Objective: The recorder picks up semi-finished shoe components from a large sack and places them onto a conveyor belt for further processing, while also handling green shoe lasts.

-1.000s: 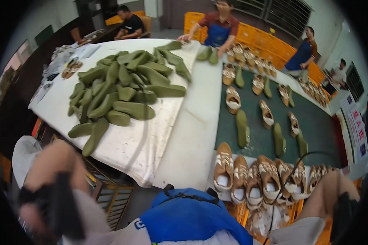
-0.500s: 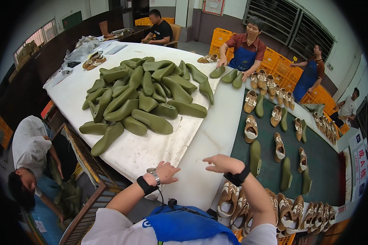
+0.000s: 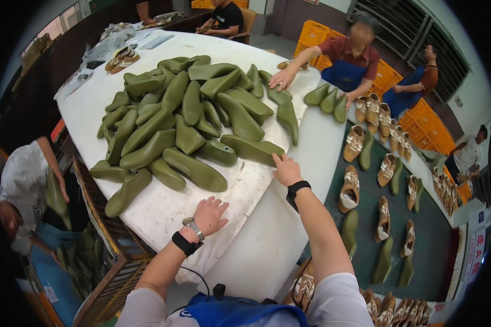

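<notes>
A white-covered desk [image 3: 267,240] fills the middle of the frame, with a dark green belt [image 3: 436,240] of tan sandals and green forms running down the right side. A big pile of olive-green shoe lasts [image 3: 185,120] lies on the desk in the upper centre. At the pile's lower right edge one shoe last [image 3: 252,149] lies flat. The right hand [image 3: 285,170], open, touches that last's near end with its fingertips. The left hand [image 3: 210,215], fingers spread, lies on the white cover just below the pile, empty.
</notes>
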`<state>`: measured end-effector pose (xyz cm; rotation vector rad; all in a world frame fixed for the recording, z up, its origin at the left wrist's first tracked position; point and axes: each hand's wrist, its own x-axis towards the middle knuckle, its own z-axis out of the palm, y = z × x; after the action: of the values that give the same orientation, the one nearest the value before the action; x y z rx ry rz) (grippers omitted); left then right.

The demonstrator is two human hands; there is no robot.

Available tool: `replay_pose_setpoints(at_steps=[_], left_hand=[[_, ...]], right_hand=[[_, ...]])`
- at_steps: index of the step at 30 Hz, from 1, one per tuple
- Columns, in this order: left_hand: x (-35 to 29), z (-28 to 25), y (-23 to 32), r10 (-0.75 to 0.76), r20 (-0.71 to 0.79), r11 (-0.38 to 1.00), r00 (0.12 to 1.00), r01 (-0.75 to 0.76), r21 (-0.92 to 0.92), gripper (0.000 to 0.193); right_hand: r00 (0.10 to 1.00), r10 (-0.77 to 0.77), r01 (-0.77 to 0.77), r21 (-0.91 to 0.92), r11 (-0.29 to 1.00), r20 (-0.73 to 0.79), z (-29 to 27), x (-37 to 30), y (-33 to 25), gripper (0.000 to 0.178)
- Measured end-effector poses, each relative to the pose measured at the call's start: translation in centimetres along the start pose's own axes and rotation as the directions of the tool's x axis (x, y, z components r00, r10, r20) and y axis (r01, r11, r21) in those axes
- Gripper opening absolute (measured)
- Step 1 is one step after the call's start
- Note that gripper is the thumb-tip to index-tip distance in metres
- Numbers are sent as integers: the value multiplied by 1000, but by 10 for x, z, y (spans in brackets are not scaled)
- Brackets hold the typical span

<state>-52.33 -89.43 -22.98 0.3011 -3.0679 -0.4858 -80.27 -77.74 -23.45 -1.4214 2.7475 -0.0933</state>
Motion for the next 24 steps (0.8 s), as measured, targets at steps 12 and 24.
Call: replay_pose_setpoints(at_steps=[12,24], left_hand=[[-20,15,10,-14,110,994,994,26,-105,47],[-46,5,-17,-145,21,972,989,147,-186,43]], right_hand=[[938,232,-241,-4,970,-256,40,89,73,33],[954,-296,237,504,831,39,61,12,-142,43]])
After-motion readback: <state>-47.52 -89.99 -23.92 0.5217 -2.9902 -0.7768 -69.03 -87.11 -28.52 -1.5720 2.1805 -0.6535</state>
